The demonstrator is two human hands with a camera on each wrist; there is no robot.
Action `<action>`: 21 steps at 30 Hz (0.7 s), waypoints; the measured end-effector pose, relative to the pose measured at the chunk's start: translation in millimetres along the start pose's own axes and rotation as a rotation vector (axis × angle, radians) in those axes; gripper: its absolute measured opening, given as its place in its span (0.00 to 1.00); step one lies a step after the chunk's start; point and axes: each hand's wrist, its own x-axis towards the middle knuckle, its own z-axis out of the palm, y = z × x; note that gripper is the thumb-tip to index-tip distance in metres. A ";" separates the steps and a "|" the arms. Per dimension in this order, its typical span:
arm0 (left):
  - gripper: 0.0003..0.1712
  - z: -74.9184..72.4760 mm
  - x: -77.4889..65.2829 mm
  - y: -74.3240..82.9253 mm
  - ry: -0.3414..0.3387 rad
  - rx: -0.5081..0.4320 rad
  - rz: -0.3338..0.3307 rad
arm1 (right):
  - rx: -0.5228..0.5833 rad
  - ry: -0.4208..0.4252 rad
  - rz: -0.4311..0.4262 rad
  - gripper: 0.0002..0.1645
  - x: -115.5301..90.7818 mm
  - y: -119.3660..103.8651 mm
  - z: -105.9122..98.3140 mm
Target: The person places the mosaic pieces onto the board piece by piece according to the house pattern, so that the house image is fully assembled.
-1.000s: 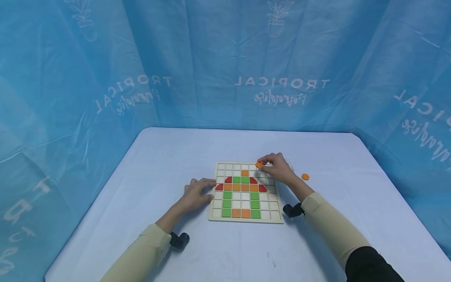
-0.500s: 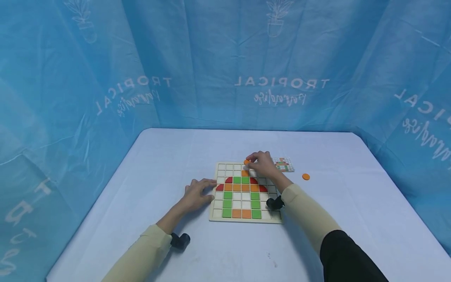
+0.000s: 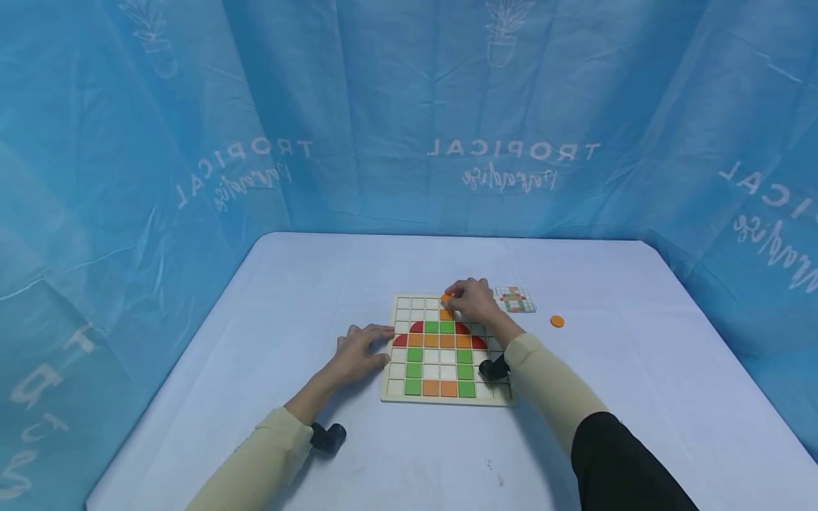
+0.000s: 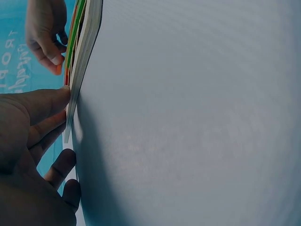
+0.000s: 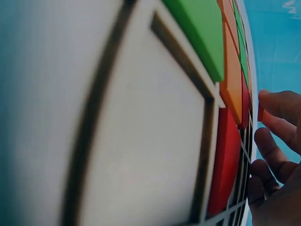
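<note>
My left hand rests at the left edge of a wooden grid board, its thumb and fingers touching the rim. In the left wrist view, the thumb presses against the board's side. Over the far row of the board, my right hand pinches an orange disc between thumb and fingertips. Just below that disc, an orange square sits in the grid. Green squares, orange squares and red quarter-round pieces fill several other cells. Whether the held disc touches its cell, I cannot tell.
A small printed pattern card lies right of the board's far corner. Farther right, a second orange disc lies loose on the white-covered table. Blue printed cloth surrounds the table's far and side edges.
The right hand has moved left across the board's far side with the disc, then slightly lower toward the far row. The card has come into view. My left hand has stayed in place.
</note>
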 end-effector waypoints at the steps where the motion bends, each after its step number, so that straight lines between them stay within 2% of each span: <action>1: 0.26 -0.3 -0.2 0.1 -0.001 -0.001 -0.002 | -0.001 0.001 0.001 0.15 -0.1 0.2 0.4; 10: 0.26 -0.6 -1.4 1.2 -0.002 0.005 -0.001 | 0.007 0.019 0.003 0.12 -1.3 2.1 4.5; 21: 0.26 -0.9 -1.5 1.6 0.000 0.013 -0.009 | 0.030 0.007 0.003 0.13 -2.3 0.9 2.5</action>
